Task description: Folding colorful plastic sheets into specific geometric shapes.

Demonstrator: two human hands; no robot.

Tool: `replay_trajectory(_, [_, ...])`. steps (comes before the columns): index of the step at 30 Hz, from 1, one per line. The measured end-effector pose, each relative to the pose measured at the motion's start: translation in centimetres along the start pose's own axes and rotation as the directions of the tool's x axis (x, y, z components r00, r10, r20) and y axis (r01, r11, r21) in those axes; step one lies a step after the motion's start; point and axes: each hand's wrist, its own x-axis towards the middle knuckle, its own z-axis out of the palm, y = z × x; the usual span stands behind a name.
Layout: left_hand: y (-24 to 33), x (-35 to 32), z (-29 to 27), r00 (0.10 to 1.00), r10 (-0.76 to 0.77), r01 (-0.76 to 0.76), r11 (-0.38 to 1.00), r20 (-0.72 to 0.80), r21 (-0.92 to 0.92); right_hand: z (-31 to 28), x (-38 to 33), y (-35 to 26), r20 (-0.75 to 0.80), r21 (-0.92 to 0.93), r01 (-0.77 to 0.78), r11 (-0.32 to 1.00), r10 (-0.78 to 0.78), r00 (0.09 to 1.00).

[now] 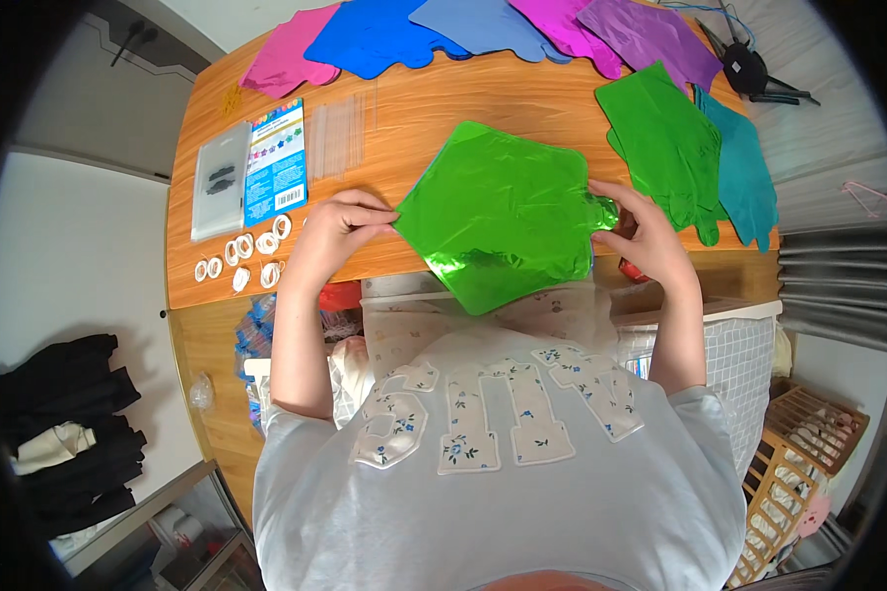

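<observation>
A flat, shiny green foil balloon (503, 212) of roughly five-sided outline lies in front of me, partly over the table's near edge. A thin line of blue shows along its upper left edge. My left hand (350, 225) is closed, thumb and fingers pinching its left corner. At the opposite side my right hand (646, 236) grips the short tab on the balloon's right, thumb below and fingers above. Further right lie more green foil balloons (663, 148), stacked flat, with teal ones (747, 167) partly under them.
Pink (291, 49), blue (379, 37) and purple foil balloons (650, 39) line the far edge. At left are white ribbon coils (267, 243), clear straws (335, 136), a blue printed card (276, 163) and a clear bag (220, 182). A black tool (746, 69) sits at far right.
</observation>
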Motion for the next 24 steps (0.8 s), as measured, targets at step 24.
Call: replay_trajectory(24, [-0.6,-8.9,17.1,0.849,-0.368,0.471,0.198,0.380,-0.860,0.0,0.1,0.0,-0.011,0.004,-0.036,0.999,0.036,0.999])
